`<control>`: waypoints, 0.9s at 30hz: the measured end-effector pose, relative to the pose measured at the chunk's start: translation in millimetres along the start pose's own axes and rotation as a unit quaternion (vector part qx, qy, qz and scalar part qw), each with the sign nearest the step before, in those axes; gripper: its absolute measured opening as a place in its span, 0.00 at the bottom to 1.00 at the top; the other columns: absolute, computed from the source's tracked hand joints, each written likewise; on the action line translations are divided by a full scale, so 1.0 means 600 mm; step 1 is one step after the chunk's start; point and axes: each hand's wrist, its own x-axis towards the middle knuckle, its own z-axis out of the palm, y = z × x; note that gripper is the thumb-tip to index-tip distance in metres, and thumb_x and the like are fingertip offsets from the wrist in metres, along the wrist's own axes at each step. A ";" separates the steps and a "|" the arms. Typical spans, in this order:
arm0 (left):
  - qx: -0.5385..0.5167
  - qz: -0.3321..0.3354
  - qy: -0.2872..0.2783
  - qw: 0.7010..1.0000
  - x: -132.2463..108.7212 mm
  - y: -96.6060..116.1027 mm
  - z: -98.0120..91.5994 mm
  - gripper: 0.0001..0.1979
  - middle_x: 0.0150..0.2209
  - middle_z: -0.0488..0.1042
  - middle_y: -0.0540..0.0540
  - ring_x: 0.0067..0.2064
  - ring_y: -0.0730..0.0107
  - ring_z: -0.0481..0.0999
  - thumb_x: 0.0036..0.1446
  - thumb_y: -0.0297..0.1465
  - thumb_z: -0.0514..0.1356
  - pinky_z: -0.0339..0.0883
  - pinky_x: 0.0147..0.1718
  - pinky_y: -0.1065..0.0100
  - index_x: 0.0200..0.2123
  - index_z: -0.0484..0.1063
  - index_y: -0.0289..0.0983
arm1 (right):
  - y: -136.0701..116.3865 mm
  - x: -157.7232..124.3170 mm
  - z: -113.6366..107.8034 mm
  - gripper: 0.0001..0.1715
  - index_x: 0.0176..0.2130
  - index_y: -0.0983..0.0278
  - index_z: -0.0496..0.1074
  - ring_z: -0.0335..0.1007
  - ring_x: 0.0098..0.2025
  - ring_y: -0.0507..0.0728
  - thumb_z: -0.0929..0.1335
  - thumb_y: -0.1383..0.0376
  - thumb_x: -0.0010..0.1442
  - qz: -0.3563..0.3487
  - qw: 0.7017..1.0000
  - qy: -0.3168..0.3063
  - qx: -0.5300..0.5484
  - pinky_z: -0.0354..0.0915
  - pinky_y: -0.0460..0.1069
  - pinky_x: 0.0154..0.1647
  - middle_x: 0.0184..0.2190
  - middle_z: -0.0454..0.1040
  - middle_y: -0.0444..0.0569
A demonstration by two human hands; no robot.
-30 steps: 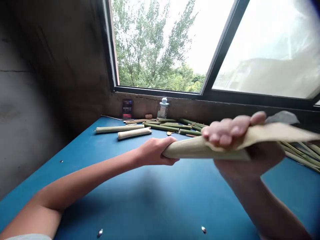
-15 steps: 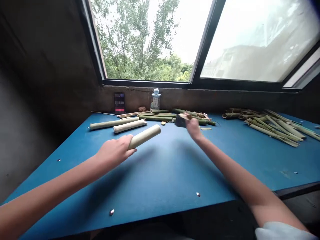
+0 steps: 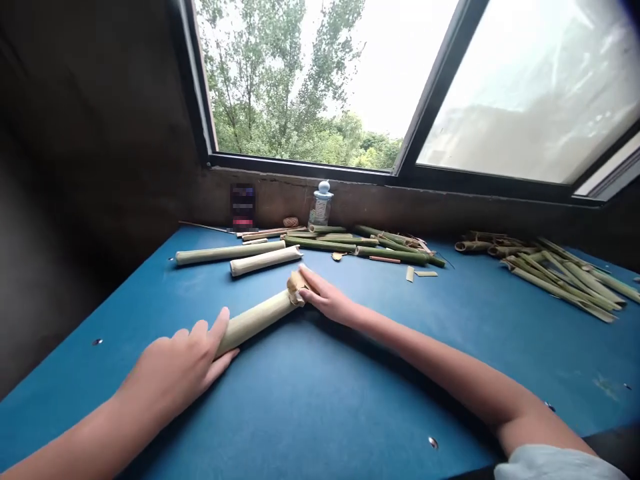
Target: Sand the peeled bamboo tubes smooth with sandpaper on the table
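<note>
A pale green bamboo tube (image 3: 257, 319) lies slantwise on the blue table (image 3: 350, 373). My left hand (image 3: 175, 363) is closed around its near end. My right hand (image 3: 323, 295) reaches to its far end and presses a small tan pad (image 3: 296, 287) against the tube's tip with pinched fingers. Two other peeled tubes (image 3: 265, 260) lie side by side just behind.
Green bamboo stalks (image 3: 380, 248) and scraps lie along the back edge, next to a small bottle (image 3: 321, 205) and a dark box (image 3: 243, 207) by the wall. A heap of split strips (image 3: 560, 273) sits at the right. A window runs above.
My right hand came back from the stalks at the rear with a small pad and set it on the tube's far end. My left hand lowered the tube onto the table.
</note>
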 end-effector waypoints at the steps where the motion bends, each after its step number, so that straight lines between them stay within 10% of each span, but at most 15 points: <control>1: -0.009 0.010 0.008 1.000 -0.005 -0.007 0.006 0.28 0.31 0.74 0.38 0.26 0.56 0.75 0.63 0.42 0.53 0.59 0.22 0.66 0.62 0.69 0.38 | 0.006 0.008 -0.003 0.26 0.62 0.61 0.65 0.65 0.62 0.65 0.67 0.55 0.69 0.005 1.000 -0.012 -0.004 0.64 0.65 0.61 0.63 0.65 0.57; 7: -0.134 0.044 0.057 0.988 0.014 0.008 0.024 0.26 0.36 0.76 0.40 0.25 0.61 0.73 0.63 0.41 0.51 0.62 0.22 0.64 0.61 0.71 0.39 | 0.045 0.084 -0.010 0.21 0.55 0.65 0.70 0.73 0.50 0.61 0.69 0.57 0.67 0.005 0.999 -0.021 -0.049 0.73 0.59 0.49 0.53 0.72 0.52; 12: -0.314 0.161 0.195 0.915 0.042 0.051 0.000 0.16 0.50 0.76 0.42 0.49 0.58 0.74 0.64 0.31 0.51 0.67 0.53 0.58 0.50 0.75 0.43 | 0.011 0.070 0.017 0.19 0.52 0.63 0.73 0.70 0.57 0.63 0.61 0.56 0.73 -0.075 0.993 -0.018 -0.087 0.64 0.63 0.61 0.54 0.74 0.52; 17: -0.372 0.365 0.176 0.835 0.013 0.110 -0.019 0.05 0.32 0.76 0.48 0.35 0.66 0.73 0.58 0.28 0.57 0.62 0.59 0.58 0.33 0.72 0.43 | -0.024 0.024 0.028 0.23 0.53 0.54 0.76 0.69 0.62 0.56 0.60 0.49 0.70 -0.206 0.968 -0.125 -0.074 0.55 0.54 0.69 0.55 0.77 0.44; 22: -0.294 0.384 0.232 0.844 0.006 0.116 0.001 0.09 0.34 0.77 0.48 0.38 0.65 0.75 0.60 0.26 0.55 0.57 0.64 0.54 0.38 0.74 0.43 | 0.027 0.056 -0.017 0.29 0.60 0.62 0.70 0.55 0.71 0.60 0.51 0.59 0.75 -0.150 0.983 -0.048 -0.091 0.38 0.66 0.73 0.60 0.72 0.56; 27: -0.235 0.300 0.229 0.896 0.050 0.064 0.015 0.12 0.45 0.76 0.41 0.49 0.58 0.74 0.61 0.27 0.56 0.62 0.58 0.55 0.46 0.75 0.40 | 0.017 0.039 0.006 0.24 0.62 0.58 0.69 0.55 0.71 0.60 0.60 0.58 0.71 -0.203 0.970 -0.108 -0.081 0.40 0.62 0.74 0.63 0.70 0.48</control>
